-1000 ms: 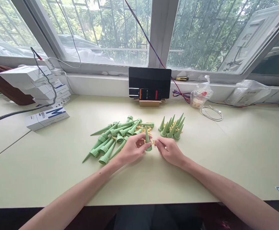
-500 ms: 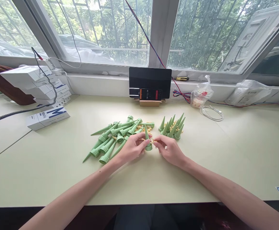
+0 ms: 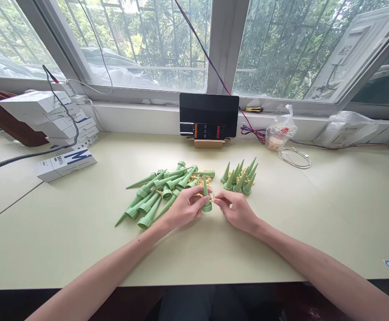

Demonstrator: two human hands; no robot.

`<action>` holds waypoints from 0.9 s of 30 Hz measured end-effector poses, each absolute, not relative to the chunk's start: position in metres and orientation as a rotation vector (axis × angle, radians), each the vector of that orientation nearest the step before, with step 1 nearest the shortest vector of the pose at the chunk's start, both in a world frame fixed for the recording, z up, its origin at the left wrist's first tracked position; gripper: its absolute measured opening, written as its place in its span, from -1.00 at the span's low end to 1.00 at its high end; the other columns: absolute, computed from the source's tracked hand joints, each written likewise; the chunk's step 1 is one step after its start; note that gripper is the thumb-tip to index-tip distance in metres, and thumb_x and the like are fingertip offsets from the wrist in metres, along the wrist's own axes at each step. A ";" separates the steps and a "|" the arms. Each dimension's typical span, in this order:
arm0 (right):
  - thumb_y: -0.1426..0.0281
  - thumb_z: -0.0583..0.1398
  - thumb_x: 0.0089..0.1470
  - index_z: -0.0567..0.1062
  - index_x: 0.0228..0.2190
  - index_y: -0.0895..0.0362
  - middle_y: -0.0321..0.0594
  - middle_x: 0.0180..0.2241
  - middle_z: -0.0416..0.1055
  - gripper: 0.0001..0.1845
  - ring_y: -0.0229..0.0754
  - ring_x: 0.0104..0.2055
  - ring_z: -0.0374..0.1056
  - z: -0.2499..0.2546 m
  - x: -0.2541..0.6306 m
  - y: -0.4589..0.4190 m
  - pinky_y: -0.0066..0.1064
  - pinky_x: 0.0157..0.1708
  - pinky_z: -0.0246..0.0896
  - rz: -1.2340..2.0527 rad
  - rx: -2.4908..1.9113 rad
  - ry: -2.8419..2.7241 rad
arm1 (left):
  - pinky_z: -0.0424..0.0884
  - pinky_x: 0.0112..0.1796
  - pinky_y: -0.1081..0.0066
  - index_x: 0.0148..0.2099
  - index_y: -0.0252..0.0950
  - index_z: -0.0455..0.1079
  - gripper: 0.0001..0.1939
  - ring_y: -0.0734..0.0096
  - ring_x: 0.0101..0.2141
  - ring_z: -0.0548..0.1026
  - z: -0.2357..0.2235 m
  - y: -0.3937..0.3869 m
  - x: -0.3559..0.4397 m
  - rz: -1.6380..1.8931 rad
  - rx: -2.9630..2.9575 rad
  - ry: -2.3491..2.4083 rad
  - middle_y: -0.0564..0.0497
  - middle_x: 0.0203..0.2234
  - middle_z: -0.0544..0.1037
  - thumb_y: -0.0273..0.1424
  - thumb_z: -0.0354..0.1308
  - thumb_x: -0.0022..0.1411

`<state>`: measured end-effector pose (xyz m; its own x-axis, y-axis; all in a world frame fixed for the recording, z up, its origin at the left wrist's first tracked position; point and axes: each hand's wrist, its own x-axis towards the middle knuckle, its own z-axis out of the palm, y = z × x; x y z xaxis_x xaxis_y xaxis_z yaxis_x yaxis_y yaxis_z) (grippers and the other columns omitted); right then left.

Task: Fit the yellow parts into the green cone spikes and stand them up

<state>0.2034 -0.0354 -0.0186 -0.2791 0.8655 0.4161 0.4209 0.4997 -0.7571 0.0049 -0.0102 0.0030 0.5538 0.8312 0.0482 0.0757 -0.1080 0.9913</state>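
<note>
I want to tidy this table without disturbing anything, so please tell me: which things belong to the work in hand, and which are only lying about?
In the work:
- green cone in left hand
- yellow piece at right hand
- piled cones, standing cones

Apparently lying about:
- white boxes
- white cable
- plastic bag

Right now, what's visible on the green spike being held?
The green spike tapers to a point above a wider, round base. It looks like matte plastic, stands roughly upright, tip up, near the table's middle, and is gripped by the left hand. The right hand holds a small yellowish piece against its side. Fingers hide part of it.
</note>
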 end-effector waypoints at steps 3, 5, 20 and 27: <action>0.39 0.08 0.26 0.37 -0.48 0.14 -0.36 -0.58 0.19 -0.74 -0.31 -0.54 0.05 -0.018 0.203 -0.035 -0.46 -0.53 -0.04 0.628 -1.065 -1.910 | 0.20 -0.62 0.56 -0.02 -0.33 0.39 -0.65 0.67 -0.67 0.22 0.002 -0.011 0.005 0.763 1.574 0.788 0.12 -0.55 0.35 -0.17 0.14 0.31; 0.38 0.07 0.28 0.35 -0.51 0.14 -0.36 -0.59 0.18 -0.70 -0.32 -0.55 0.04 -0.018 0.203 -0.036 -0.45 -0.53 -0.05 0.612 -1.066 -1.925 | 0.19 -0.63 0.57 -0.03 -0.33 0.39 -0.66 0.67 -0.67 0.21 0.002 -0.011 0.005 0.765 1.579 0.785 0.12 -0.56 0.34 -0.17 0.14 0.31; 0.26 0.03 0.33 0.35 -0.50 0.14 -0.36 -0.59 0.20 -0.63 -0.32 -0.56 0.05 -0.016 0.203 -0.036 -0.45 -0.53 -0.01 0.619 -1.135 -1.918 | 0.19 -0.65 0.56 -0.01 -0.34 0.40 -0.61 0.67 -0.66 0.24 0.003 -0.011 0.007 0.783 1.567 0.809 0.04 -0.44 0.41 -0.14 0.14 0.29; 0.30 0.10 0.29 0.48 -0.27 0.13 -0.22 -0.40 0.42 -0.79 -0.25 -0.44 0.23 -0.016 0.205 -0.035 -0.43 -0.46 0.15 0.612 -1.042 -1.942 | 0.21 -0.66 0.57 -0.01 -0.34 0.40 -0.60 0.68 -0.66 0.26 0.003 -0.010 0.008 0.797 1.560 0.832 0.00 -0.38 0.46 -0.12 0.13 0.28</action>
